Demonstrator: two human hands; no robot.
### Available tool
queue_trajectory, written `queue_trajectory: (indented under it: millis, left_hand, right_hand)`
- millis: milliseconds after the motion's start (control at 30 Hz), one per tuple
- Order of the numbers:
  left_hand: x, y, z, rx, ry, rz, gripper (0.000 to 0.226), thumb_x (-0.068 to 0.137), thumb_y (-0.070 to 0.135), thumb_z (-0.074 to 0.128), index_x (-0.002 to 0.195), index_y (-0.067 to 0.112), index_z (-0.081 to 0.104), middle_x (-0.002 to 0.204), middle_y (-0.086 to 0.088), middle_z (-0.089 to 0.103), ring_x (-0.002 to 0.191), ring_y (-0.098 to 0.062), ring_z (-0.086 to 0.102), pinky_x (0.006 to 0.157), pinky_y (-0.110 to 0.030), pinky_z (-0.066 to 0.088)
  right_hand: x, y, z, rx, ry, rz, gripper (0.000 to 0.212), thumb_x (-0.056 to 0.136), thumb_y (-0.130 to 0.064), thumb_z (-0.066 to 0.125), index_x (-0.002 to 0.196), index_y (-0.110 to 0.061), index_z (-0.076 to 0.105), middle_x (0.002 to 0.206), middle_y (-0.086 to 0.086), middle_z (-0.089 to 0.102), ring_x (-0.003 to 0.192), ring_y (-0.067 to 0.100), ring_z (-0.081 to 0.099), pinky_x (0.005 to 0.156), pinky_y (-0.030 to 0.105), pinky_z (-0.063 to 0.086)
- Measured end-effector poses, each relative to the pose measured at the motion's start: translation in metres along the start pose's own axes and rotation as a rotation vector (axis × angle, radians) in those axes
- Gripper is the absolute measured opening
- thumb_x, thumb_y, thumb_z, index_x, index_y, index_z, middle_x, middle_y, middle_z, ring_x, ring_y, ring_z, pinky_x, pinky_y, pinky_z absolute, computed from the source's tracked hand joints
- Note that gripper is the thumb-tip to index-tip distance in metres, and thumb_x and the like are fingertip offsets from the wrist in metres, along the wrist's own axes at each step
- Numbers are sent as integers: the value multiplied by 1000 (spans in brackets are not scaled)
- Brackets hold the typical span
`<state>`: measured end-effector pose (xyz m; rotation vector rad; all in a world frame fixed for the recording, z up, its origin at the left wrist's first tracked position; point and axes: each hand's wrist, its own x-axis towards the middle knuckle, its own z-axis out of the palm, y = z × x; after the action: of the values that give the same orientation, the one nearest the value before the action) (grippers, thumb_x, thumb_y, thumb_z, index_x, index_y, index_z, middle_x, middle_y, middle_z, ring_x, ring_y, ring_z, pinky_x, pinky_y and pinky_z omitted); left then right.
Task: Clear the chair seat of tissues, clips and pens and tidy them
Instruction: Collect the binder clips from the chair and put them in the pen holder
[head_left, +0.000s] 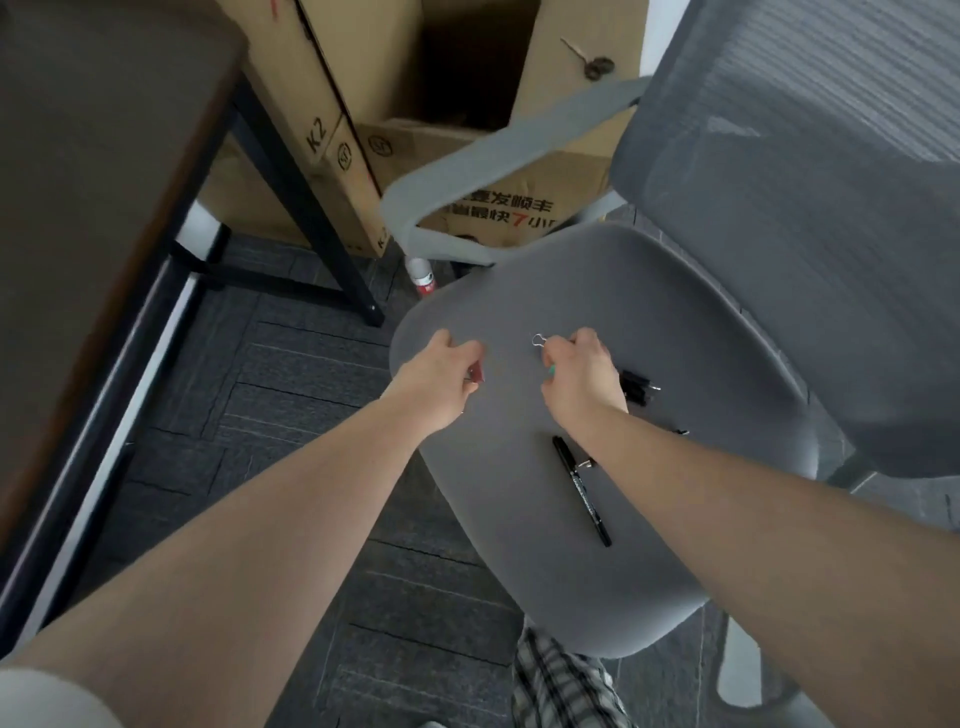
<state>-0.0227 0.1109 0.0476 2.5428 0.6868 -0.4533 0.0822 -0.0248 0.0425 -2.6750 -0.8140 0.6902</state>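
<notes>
Chair seat (649, 364), grey and padded, fills the middle, with both bare forearms reaching over its front edge. Going from the left: a dark bench (93, 156) with black legs stands over the carpet, and cardboard boxes (363, 104) sit behind the chair's armrest (467, 156). The left hand (431, 384) is curled shut on a small red clip (476, 371), mostly hidden by the fingers. Just beside it, the right hand (582, 379) pinches a clip with a wire loop (538, 340) and a hint of green; its body is hidden. Black clips (636, 387) lie partly behind that hand. A black pen (579, 488) rests near the seat's front, beside the right forearm.
</notes>
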Motion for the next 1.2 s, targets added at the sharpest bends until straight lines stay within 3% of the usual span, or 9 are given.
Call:
queue_trajectory:
  millis: [167,400,533,733,933,1200]
  left_hand:
    - [-54,-30,-74,-50,142,-84,4,95,21,51,98,24,51,104,-5,44,78,-25,60,71,-35,54]
    - [-178,-118,-173,33,337,-205,13,95,19,54,107,22,52,106,-4,44,77,-21,60,66,-25,48]
    - [-269,-184,-208,4,456,-340,8,94,17,54,100,23,55,101,-2,43,74,-22,61,71,-33,53]
    - [-382,-274,-216,-11,503,-544,10,93,17,53,103,20,56,101,-3,41,75,-26,60,69,-30,45]
    - [-414,-334,-197,-114,531,-652,14,94,16,52,107,18,56,102,-4,40,75,-22,54,68,-28,40]
    - [-386,-366,-183,-307,611,-702,26,92,16,52,118,18,53,95,-7,36,75,-28,49,68,-35,41]
  right_hand:
    - [-7,-85,-32,7,34,-162,17,90,0,49,105,-6,53,114,13,42,104,34,45,76,38,45]
    - [-52,-254,-55,3,106,-471,6,88,-2,52,93,-5,52,102,11,41,91,30,46,74,40,49]
    - [-100,-360,-38,53,75,-600,9,87,-1,56,93,-8,55,102,10,43,85,29,50,72,38,52]
    - [-177,-486,18,87,-44,-791,12,85,-7,63,95,-11,60,105,10,49,87,26,56,81,40,55]
    - [-213,-556,72,82,-198,-855,13,81,-7,65,94,-11,62,102,11,52,82,24,51,72,30,44]
    - [-210,-581,110,115,-274,-759,13,85,-22,67,87,-13,57,103,14,63,80,22,52,67,28,39]
